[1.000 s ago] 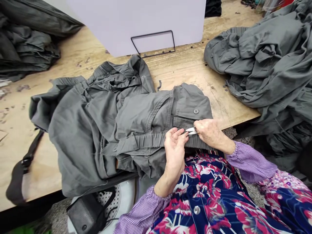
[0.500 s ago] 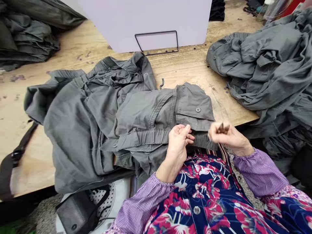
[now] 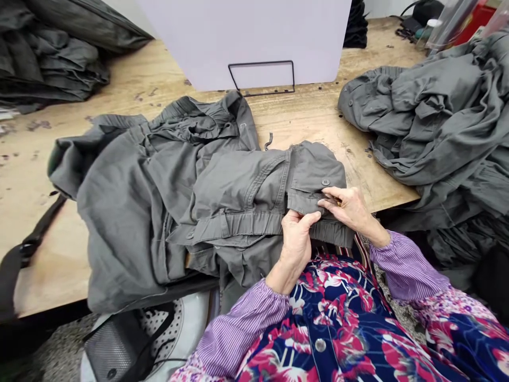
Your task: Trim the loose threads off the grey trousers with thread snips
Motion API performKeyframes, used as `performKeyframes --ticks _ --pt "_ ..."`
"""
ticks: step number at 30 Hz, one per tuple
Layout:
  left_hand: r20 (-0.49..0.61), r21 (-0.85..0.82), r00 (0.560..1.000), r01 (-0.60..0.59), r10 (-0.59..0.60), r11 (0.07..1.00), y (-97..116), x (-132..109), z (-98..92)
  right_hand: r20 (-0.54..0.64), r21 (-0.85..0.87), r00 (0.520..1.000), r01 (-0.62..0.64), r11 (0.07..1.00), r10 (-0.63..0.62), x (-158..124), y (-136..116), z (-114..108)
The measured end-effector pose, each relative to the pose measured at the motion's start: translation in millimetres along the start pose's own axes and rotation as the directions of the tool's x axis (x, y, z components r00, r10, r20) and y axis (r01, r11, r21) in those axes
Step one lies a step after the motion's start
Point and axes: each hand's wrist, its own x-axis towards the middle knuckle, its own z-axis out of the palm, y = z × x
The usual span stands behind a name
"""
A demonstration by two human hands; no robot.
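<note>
"Where's the work lying?"

"The grey cargo trousers lie bunched on a wooden workbench, with one leg folded across the front edge, close to the person's body."

"And the hands?"

"Together on the trousers. The left hand is closed on the cloth just below the pocket flap, thumb and fingers pinching it against the gathered elastic band. The right hand is just beside it, its fingertips gripping the flap's lower edge, under the button."

"Anything in the right hand besides cloth?"

"Perhaps something small at the fingers, but it's too hidden to tell."

"What's around the trousers?"

"A heap of grey garments lies right of them, and a folded pile beyond them to the left. Straight beyond them stands a lilac board, with a black wire stand at its foot."
</note>
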Motion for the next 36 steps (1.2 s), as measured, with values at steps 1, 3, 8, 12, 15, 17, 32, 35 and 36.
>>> performKeyframes --ticks 1,3,8,12,15,17,32,35,36 --pt "0.017 0.003 1.000 -0.009 0.009 1.000 -1 -1 -1.5 0.001 0.029 1.000 -0.005 1.000 0.005 1 -2 3" --pt "0.043 0.019 0.999 -0.023 0.022 1.000 -3 -1 -4.5 0.023 0.108 0.999 -0.033 0.994 0.031 3 -6 8" --pt "0.013 0.086 0.998 -0.059 0.058 0.995 -8 0 -12.3 0.036 0.504 0.987 -0.154 0.850 0.158 6 -8 9" --pt "-0.005 0.137 0.997 -0.075 0.076 0.988 -10 0 -15.8 0.043 0.732 0.960 -0.219 0.645 0.277 -22 -2 -23" --pt "-0.008 0.154 0.997 -0.075 0.077 0.985 -10 1 -16.2 0.023 0.652 0.942 -0.268 0.709 0.336 -62 17 -64" --pt "-0.011 0.162 0.997 -0.072 0.074 0.984 -10 1 -16.0 0.181 0.349 0.926 -0.376 0.858 0.332 -92 35 -90" --pt "0.175 0.620 0.974 -0.224 0.146 0.752 -5 12 -28.8 -0.184 -0.310 0.970 0.097 0.946 -0.160 -88 7 -22" --pt "0.257 0.748 0.943 -0.332 0.212 0.574 7 15 -25.0 -0.156 -0.441 0.958 0.150 0.885 -0.240 -65 -5 -9" --pt "0.303 0.779 0.923 -0.383 0.237 0.497 13 15 -22.3 -0.151 -0.454 0.959 0.149 0.878 -0.241 -56 -7 -9"
